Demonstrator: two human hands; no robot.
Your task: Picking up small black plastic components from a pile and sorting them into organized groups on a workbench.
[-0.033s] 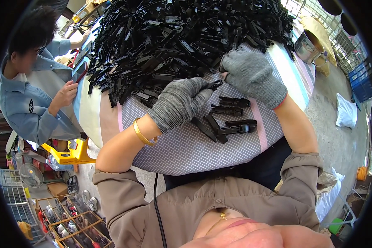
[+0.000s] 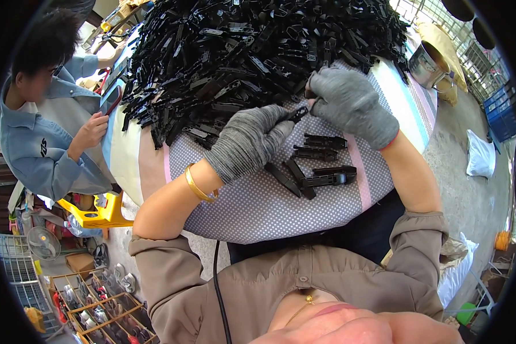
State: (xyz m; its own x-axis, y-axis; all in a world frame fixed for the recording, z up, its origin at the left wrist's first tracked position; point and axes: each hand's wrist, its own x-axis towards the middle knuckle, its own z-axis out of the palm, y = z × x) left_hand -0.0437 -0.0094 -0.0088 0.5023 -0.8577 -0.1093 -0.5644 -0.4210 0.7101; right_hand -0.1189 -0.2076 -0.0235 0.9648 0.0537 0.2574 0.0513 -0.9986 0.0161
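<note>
My left hand (image 2: pixel 249 140), in a striped grey knitted glove, is closed on a narrow black clip-like piece (image 2: pixel 299 113) with small holes in its end. Its tip points toward my right hand (image 2: pixel 352 103), which wears a plain grey glove with the thumb tip bare. The right fingers are pinched together close to that tip; what they hold, if anything, is hidden. Below the hands, several similar black pieces (image 2: pixel 318 153) lie on the dotted cloth, among them a longer one with a wider end (image 2: pixel 344 175). A large heap of black pieces (image 2: pixel 252 57) rises just beyond both hands.
The round table has a striped, dotted cloth (image 2: pixel 258 221). At the left a person in a blue jacket (image 2: pixel 46 143) holds a phone (image 2: pixel 112 100). A yellow stool (image 2: pixel 97 213) stands below. A metal bucket (image 2: pixel 428 64) is at the right, and a black cable (image 2: pixel 219 286) hangs in front.
My right hand has shifted slightly, its fingertips now nearer the tip of the black piece. That piece has moved a little in my left hand, which otherwise stays put.
</note>
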